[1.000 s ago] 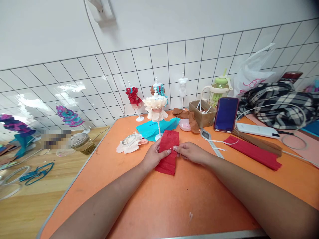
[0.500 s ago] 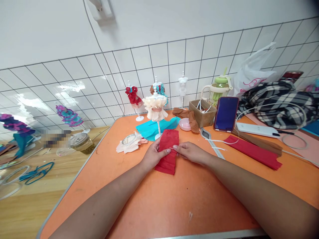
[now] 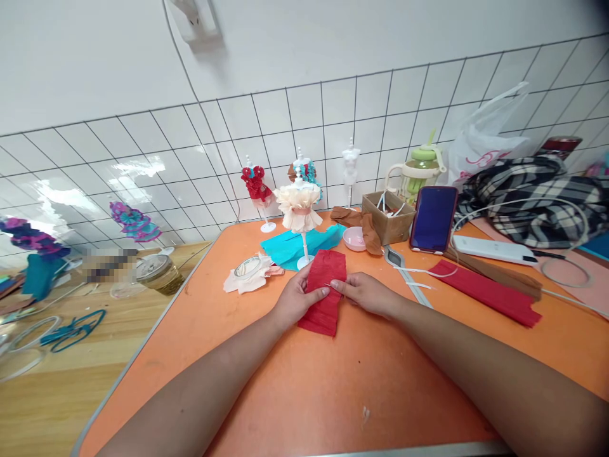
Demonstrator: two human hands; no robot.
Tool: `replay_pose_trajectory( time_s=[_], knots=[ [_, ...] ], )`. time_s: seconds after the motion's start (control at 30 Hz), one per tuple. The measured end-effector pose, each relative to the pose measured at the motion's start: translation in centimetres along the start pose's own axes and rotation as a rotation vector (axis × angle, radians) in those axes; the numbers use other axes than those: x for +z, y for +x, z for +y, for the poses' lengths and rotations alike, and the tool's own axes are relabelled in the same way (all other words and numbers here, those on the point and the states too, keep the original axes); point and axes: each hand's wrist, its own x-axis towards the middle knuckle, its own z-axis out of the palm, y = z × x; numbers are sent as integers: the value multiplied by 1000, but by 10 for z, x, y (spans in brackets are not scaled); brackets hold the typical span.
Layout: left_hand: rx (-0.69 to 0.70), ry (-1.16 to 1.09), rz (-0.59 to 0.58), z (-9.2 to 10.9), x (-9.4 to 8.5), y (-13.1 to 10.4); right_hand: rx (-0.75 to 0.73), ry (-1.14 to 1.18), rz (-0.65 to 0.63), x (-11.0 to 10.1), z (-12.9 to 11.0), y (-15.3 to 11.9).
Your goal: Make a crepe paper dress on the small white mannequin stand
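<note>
A strip of red crepe paper [image 3: 323, 317] is held over the orange table between both hands. My left hand [image 3: 295, 298] grips its left edge, thumb on top and fingers behind. On the right edge, my right hand [image 3: 364, 292] pinches the paper with thumb and fingers. A small thin white piece lies across the red paper between the thumbs; it is too small to name. Just behind the paper stands a small white dress form [image 3: 299, 203] in cream ruffles, on blue paper [image 3: 285, 249].
Tape on cream paper [image 3: 247, 273] lies left. Behind are a red-dressed form [image 3: 257, 187], a pink bowl [image 3: 354, 238] and a box [image 3: 387, 219]. At right are a phone [image 3: 432, 219], a folded red strip [image 3: 485, 293], cables and plaid cloth [image 3: 523, 190].
The camera view has shifted very slightly. Both hands keep their hold on the red paper, whose top right corner now spreads a little further right.
</note>
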Motion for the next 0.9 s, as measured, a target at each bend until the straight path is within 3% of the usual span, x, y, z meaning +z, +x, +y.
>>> replay_pose_trajectory(
  time_s=[0.2,0.47,0.9],
  knots=[
    [-11,-4,3,0,0,-1,-34,-10,13,-1,2,0],
    [-17,-12,-4,-1,-1,0,63,14,-47,-2,2,-1],
    [-16,1,-15,-4,-1,-1,-22,8,-31,-1,-1,-1]
  ],
)
